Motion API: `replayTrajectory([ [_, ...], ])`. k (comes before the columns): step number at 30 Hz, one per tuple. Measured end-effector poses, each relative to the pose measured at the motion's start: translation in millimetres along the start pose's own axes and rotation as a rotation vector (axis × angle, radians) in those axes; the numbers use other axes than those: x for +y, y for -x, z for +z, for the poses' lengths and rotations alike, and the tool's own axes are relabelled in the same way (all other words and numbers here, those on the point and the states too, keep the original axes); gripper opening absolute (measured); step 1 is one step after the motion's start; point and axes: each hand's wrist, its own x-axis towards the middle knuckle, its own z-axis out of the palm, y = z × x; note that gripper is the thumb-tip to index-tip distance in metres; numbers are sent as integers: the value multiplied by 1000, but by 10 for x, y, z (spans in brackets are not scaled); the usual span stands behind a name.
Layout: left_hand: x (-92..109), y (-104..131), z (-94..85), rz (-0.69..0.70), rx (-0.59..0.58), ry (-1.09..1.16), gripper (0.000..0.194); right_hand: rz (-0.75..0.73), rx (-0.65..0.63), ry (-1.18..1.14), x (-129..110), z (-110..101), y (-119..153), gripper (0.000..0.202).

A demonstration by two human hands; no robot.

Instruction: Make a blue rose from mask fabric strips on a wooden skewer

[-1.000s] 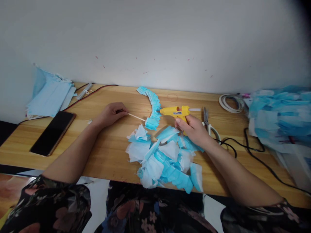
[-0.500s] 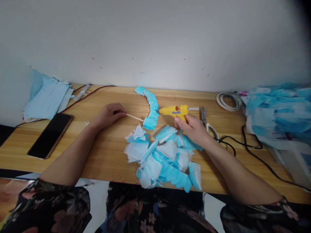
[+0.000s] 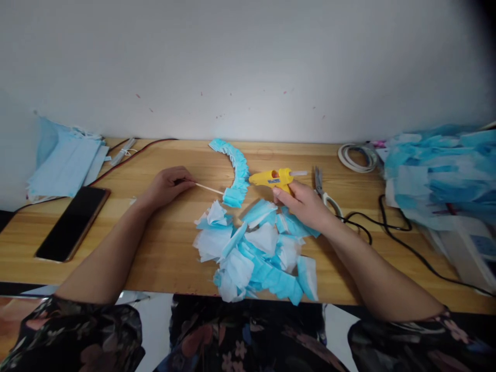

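My left hand (image 3: 170, 185) pinches the end of a thin pale stick (image 3: 209, 189), whose other end meets a curved strip of pleated blue material (image 3: 239, 168). Wrapped round the handle of a yellow glue gun (image 3: 271, 177) is my right hand (image 3: 300, 201). The gun's nozzle points left, at or very close to the strip's outer edge; whether they touch cannot be made out. Loose blue and white pieces (image 3: 251, 253) lie heaped between my forearms, nearer the table edge.
A phone (image 3: 73, 223) and a stack of blue masks (image 3: 65, 163) lie at the left. Scissors (image 3: 318, 181), a white tape roll (image 3: 356, 158) and a black cable (image 3: 418, 248) are at the right, beside a large blue pile (image 3: 442, 173). The wall (image 3: 232, 67) stands behind the table.
The whole view has shifted slightly, so things appear a little further left. Both hands keep their holds on the stick and the glue gun.
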Motion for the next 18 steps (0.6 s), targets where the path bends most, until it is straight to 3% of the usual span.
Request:
replayTrajectory([
  [10, 38, -15, -9, -14, 6, -4, 28, 43, -2, -62, 100, -89, -13, 45],
  [18, 93, 16, -18, -107, 9, -24, 25, 165, -49, -440, 106, -47, -45, 58],
])
